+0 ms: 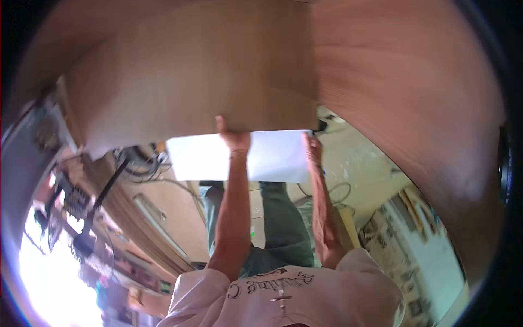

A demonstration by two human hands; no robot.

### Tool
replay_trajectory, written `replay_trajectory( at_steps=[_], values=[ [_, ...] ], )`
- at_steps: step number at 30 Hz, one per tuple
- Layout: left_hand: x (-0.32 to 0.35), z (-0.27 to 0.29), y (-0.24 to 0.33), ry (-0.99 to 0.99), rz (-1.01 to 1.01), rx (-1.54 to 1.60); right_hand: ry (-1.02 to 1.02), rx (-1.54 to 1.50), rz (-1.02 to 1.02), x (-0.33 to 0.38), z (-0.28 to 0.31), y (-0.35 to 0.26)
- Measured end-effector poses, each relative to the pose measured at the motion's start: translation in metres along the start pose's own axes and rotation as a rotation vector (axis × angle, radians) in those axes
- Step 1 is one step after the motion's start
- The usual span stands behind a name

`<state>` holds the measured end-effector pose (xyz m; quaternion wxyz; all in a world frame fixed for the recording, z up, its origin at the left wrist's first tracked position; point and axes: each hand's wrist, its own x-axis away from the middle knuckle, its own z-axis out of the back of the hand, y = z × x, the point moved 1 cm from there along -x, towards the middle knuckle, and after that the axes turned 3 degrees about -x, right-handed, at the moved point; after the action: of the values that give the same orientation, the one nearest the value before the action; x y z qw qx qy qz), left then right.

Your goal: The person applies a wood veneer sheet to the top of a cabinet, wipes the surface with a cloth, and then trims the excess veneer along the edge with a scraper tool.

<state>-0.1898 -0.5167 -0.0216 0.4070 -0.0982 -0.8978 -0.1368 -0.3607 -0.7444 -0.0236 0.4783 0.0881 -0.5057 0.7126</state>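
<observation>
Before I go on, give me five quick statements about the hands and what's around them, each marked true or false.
1. The left hand is at the edge of the brown board, thumb against its face. True.
2. The right hand is at the left end of the white panel. False: the right hand is at the right end of the white panel.
3. A cross pendant hangs over the light shirt. True.
4. The person's trousers are bright red. False: the trousers are greyish green.
5. Both hands wear gloves. False: both are bare.
</observation>
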Motion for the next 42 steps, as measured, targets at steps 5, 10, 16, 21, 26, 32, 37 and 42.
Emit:
replay_trajectory(
  at_steps=[5, 10, 16, 21, 26, 32, 37, 42],
  values=[
    [0.006, -0.014, 0.003, -0.01, 0.007, 0.035, 0.283, -0.128, -0.08, 0.066, -0.009, 0.043],
    [0.004, 0.007, 0.012, -0.13, 0.078, 0.02, 0.046, -0.476, -0.363, 0.157, -0.084, 0.07],
    [0.003, 0.006, 0.014, -0.071, 0.051, -0.261, -0.037, -1.043, -0.863, 0.146, -0.193, 0.121],
    [-0.001, 0.031, 0.016, -0.056, 0.022, -0.693, -0.32, -1.472, -0.741, 0.13, -0.225, 0.118],
    [0.013, 0.04, 0.022, -0.159, 0.168, -0.481, -0.132, -1.286, -0.417, 0.164, -0.206, 0.092],
    [0.01, 0.064, 0.019, -0.004, -0.028, -0.32, -0.018, -1.193, -0.307, 0.201, -0.195, 0.046],
    [0.027, 0.049, 0.008, 0.041, 0.035, -0.627, 0.079, -1.169, -0.261, 0.202, -0.181, 0.038],
    [0.015, 0.064, 0.035, -0.045, 0.167, -0.865, 0.069, -1.145, -0.253, 0.207, -0.184, 0.039]
  ],
)
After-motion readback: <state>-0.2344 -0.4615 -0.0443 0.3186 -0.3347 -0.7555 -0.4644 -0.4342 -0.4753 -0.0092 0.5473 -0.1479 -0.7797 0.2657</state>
